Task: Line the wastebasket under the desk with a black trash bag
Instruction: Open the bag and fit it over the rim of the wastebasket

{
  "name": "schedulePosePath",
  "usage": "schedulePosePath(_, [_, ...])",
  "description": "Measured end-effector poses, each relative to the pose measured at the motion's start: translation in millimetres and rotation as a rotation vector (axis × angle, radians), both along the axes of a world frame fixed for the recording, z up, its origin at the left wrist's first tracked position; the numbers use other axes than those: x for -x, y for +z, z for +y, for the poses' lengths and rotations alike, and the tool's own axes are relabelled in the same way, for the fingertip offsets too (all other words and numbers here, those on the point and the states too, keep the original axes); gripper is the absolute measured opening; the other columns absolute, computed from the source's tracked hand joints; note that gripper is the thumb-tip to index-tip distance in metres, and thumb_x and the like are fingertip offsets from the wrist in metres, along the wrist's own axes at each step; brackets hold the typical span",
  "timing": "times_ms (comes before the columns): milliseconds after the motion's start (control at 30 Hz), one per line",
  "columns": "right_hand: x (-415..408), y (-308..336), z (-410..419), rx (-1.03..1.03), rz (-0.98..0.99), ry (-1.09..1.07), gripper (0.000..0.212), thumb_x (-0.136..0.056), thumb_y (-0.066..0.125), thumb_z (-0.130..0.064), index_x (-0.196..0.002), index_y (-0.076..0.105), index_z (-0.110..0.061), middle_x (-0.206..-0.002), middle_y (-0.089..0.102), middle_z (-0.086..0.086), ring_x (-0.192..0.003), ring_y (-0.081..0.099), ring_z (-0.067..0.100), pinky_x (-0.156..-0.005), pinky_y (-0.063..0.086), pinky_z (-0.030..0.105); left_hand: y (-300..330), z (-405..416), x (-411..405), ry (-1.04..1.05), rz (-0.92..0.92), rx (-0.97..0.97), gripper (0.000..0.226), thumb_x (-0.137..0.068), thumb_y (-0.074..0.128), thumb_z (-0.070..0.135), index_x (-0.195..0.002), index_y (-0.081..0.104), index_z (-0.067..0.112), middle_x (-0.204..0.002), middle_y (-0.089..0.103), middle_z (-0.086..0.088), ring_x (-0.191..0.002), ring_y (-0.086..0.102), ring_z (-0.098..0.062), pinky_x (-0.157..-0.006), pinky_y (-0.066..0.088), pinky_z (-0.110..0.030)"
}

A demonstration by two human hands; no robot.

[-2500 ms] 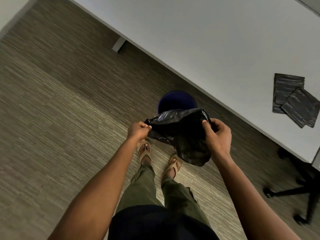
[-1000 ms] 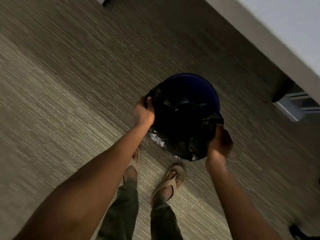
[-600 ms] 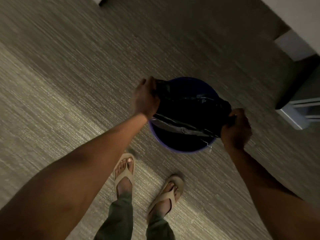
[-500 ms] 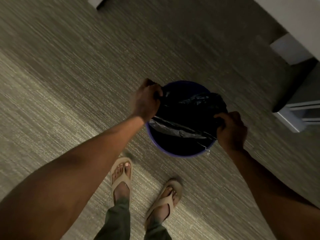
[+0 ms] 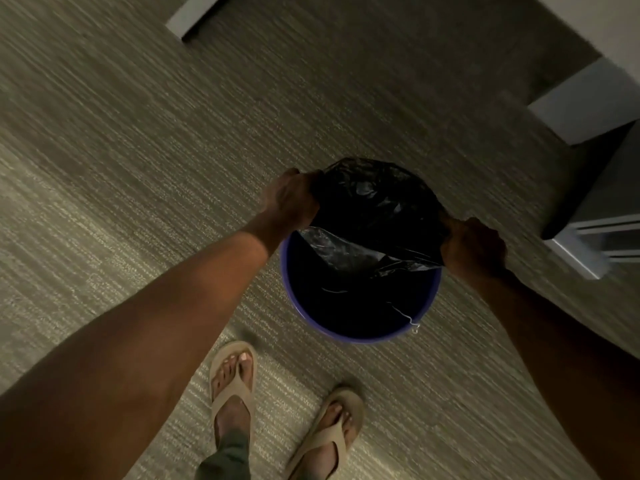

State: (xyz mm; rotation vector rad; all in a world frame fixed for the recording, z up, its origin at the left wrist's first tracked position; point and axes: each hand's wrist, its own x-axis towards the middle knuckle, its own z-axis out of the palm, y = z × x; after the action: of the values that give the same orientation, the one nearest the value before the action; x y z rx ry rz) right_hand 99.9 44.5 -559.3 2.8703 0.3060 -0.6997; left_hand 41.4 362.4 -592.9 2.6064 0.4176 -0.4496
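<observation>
Since half a second ago the black trash bag (image 5: 374, 209) has been drawn further over the far side of the wastebasket (image 5: 360, 336), so that its plastic now hides the rim from about 10 o'clock round to 3 o'clock, where earlier that blue edge showed above the bag. No brand, label or writing can be read on either.

The bag's near hem runs as a pale, shiny line across the mouth from 9 o'clock down towards 3 o'clock; below it the dark inside of the basket is open and the blue rim is bare from 4 to 8 o'clock. A thin strand of plastic (or a drawstring, too fine to tell) trails over the rim at about 5 o'clock.

The left hand (image 5: 291, 199) is at the rim's 10 o'clock, its fingers (image 5: 304, 178) curled shut on the bag's edge. The right hand (image 5: 474, 245) is at 3 o'clock, its fingers closed on bunched plastic there.

The wastebasket stands on grey-brown carpet (image 5: 138, 150). At 6 o'clock from it are two feet in tan sandals (image 5: 232, 382). At its 2 o'clock stands a pale desk leg (image 5: 581, 102), with part of the desk (image 5: 602, 19) at the top right corner.
</observation>
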Motion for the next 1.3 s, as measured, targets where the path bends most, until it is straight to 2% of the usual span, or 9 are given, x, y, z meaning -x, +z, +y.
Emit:
schedulePosePath(333, [0,-21,-17,0.016,0.245,-0.25,0.04,-0.103,0.052,-0.022,-0.14,0.064,-0.026,-0.136,0.068,0.016,-0.12,0.065,0.04,-0.096,0.053,0.042,-15,13,4,0.012,0.276,0.012,0.038,-0.099,0.046,0.014,-0.127,0.072,0.011,-0.13,0.07,-0.018,-0.123,0.064,-0.036,-0.098,0.05,-0.038])
schedulePosePath(433, [13,-26,-31,-0.228,0.251,-0.485,0.039,-0.103,0.051,-0.025,-0.14,0.064,-0.026,-0.14,0.065,0.019,-0.122,0.063,0.042,-0.099,0.051,0.044,-18,19,22,0.234,0.227,0.261,0.039,-0.093,0.047,0.012,-0.12,0.075,0.016,-0.123,0.073,-0.016,-0.116,0.067,-0.035,-0.095,0.054,-0.041])
schedulePosePath(500, [30,-25,-34,-0.501,0.234,-0.789,0.035,-0.105,0.048,-0.04,-0.127,0.069,-0.022,-0.13,0.068,0.019,-0.103,0.068,0.039,-0.082,0.055,0.043,-24,18,41,0.455,0.124,0.539,0.04,-0.091,0.051,0.012,-0.124,0.074,0.014,-0.119,0.075,-0.014,-0.115,0.068,-0.034,-0.096,0.056,-0.043])
schedulePosePath(633, [74,-18,-39,-1.028,0.382,-1.246,0.033,-0.097,0.057,-0.059,-0.111,0.071,-0.033,-0.106,0.075,-0.001,-0.093,0.066,0.022,-0.072,0.047,0.036,-33,9,87,0.972,-0.053,1.094,0.035,-0.1,0.064,0.018,-0.135,0.062,0.015,-0.107,0.076,-0.004,-0.1,0.073,-0.027,-0.065,0.06,-0.03])
schedulePosePath(700, [95,-21,-43,-1.24,0.399,-1.286,0.037,-0.09,0.074,-0.041,-0.122,0.065,-0.026,-0.106,0.072,0.001,-0.089,0.063,0.02,-0.07,0.046,0.035,-36,4,108,1.064,-0.106,1.211,0.045,-0.096,0.071,0.025,-0.139,0.059,0.018,-0.118,0.075,-0.005,-0.105,0.074,-0.025,-0.067,0.061,-0.032])
schedulePosePath(800, [122,-27,-42,-1.268,0.219,-1.384,0.055,-0.09,0.074,0.0,-0.134,0.054,-0.026,-0.117,0.071,0.004,-0.1,0.069,0.019,-0.075,0.054,0.031,-36,0,131,1.059,-0.121,1.193,0.067,-0.08,0.086,0.012,-0.14,0.058,0.025,-0.119,0.072,-0.001,-0.108,0.073,-0.019,-0.072,0.063,-0.033])
schedulePosePath(967, [148,-23,-47,-1.22,0.014,-1.273,0.058,-0.084,0.077,0.01,-0.11,0.054,-0.037,-0.109,0.07,0.009,-0.096,0.072,0.021,-0.072,0.059,0.034,-33,1,155,0.971,-0.134,1.109,0.058,-0.08,0.076,-0.014,-0.122,0.057,0.021,-0.113,0.066,0.001,-0.098,0.071,-0.009,-0.067,0.06,-0.021])
schedulePosePath(1133, [165,-30,-57,-0.89,0.07,-0.81,0.032,-0.084,0.078,0.007,-0.099,0.06,-0.015,-0.098,0.072,0.014,-0.087,0.073,0.027,-0.067,0.052,0.03,-33,1,171,0.816,0.003,0.96,0.05,-0.079,0.076,-0.016,-0.113,0.052,0.014,-0.105,0.066,-0.002,-0.088,0.07,-0.017,-0.061,0.057,-0.016])
schedulePosePath(1300, [164,-42,-52,-0.742,0.043,-0.624,0.031,-0.08,0.085,-0.003,-0.091,0.06,-0.018,-0.078,0.068,-0.004,-0.072,0.067,0.012,-0.057,0.045,0.005,-37,1,168,0.687,0.08,0.882,0.041,-0.081,0.078,-0.01,-0.106,0.065,0.02,-0.096,0.07,0.0,-0.08,0.071,-0.014,-0.057,0.056,-0.013])
